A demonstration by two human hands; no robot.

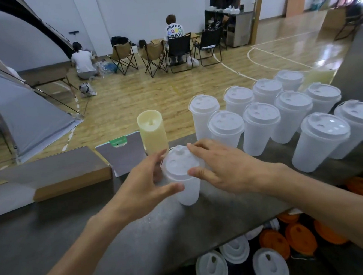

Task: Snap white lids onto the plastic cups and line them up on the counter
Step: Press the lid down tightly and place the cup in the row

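A frosted plastic cup [189, 192] stands on the grey counter [52, 236] in front of me with a white lid [180, 165] on its rim. My left hand [145, 183] wraps its left side, thumb on the cup's front. My right hand [219, 167] lies over the lid's right edge, fingers pressing on it. To the right stand several lidded cups [261, 126] in rows running toward the back right.
A cream pillar candle [153, 131], a grey card stand [124, 153] and a flat wooden box [67, 171] sit at the counter's far edge, left of the cup. Loose white lids [212, 268] and orange lids [298, 237] lie below the counter. People and folding chairs are far off.
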